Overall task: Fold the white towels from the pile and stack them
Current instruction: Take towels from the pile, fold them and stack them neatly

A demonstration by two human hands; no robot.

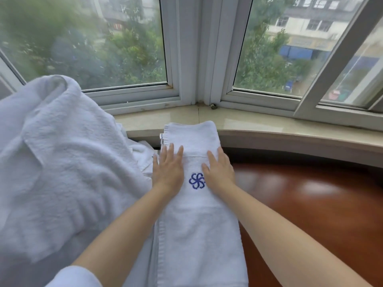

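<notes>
A long folded white towel (pixel 199 230) runs from 6 o'clock up the middle of the brown table (pixel 321 214). Both palms press it flat, fingers straight, gripping nothing: left hand (pixel 169 169) and right hand (pixel 218 171) flank its blue emblem (pixel 196 181). The towel pile (pixel 62 158) heaps at 9 o'clock; the windowsill (pixel 269 125) lies at 12.

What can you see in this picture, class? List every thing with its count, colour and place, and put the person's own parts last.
Folded towel: one, white, lengthwise on the table, far end on the sill.
Logo: one, blue, on the folded towel between the hands.
Towel pile: one heap, white, left of the folded towel.
Table: one, glossy red-brown, right side.
Window sill: one, beige, below the windows.
Windows: several panes, white frames, at the back.
Left hand: flat on the towel.
Right hand: flat on the towel.
</notes>
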